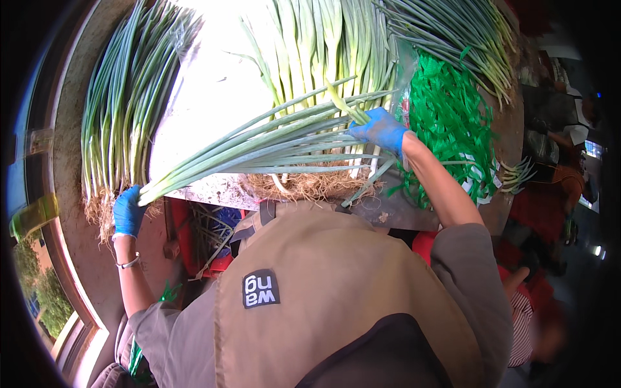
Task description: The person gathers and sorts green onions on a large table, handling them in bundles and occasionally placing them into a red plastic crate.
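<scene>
A spring onion bunch [259,143] slants inward from the worktop [404,213]'s near-left corner. Left hand [129,212]: fingers clenched around its base; right hand [380,132]: fingers grasping leaves, which hard pulling could tear.

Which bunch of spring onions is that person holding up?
The slanting bunch, its pale end gripped in the left hand, leaves fanning toward the right hand. The left pile, middle pile and top-right pile are lying down instead.
</scene>
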Demonstrator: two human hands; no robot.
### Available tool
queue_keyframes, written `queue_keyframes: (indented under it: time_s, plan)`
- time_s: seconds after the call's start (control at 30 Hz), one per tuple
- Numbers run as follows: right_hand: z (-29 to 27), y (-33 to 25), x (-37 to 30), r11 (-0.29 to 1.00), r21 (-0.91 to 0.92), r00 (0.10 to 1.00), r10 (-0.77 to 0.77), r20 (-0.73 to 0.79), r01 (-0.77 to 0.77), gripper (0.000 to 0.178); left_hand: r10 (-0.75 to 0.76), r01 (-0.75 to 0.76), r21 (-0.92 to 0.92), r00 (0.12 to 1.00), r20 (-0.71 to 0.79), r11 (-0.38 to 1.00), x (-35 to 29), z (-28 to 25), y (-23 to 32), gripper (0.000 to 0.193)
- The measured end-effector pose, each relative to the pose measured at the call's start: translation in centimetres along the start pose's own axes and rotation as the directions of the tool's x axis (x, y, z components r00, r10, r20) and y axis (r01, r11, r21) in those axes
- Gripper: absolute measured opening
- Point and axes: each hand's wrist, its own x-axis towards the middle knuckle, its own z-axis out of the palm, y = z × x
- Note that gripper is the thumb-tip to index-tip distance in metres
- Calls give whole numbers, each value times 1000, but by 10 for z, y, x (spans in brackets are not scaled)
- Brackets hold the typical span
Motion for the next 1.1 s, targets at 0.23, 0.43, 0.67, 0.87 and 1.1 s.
queue_keyframes:
  time_s: [0.23,0.43,0.67,0.87,1.1]
  plan:
    - [-25,47,15,878,477,947,181,-267,-33,21,12,-12,45,1000,6,999,-12,8,-14,17]
    - [-52,35,16,970,161,872,-81,-482,179,20,13,-11,54,999,-43,998,-9,7,-12,18]
    - [-42,36,39,919,-371,949,-223,-220,130,25,9,-7,61,999,-40,998,-6,3,-14,18]
    - [-64,41,32,961,14,915,-259,-309,276,20,-19,19,27,1000,-3,999,-12,5,-21,18]
    - [-207,-5,-61,482,419,558,-188,-808,769,30,-119,118,19,990,81,993,-27,-23,-10,17]
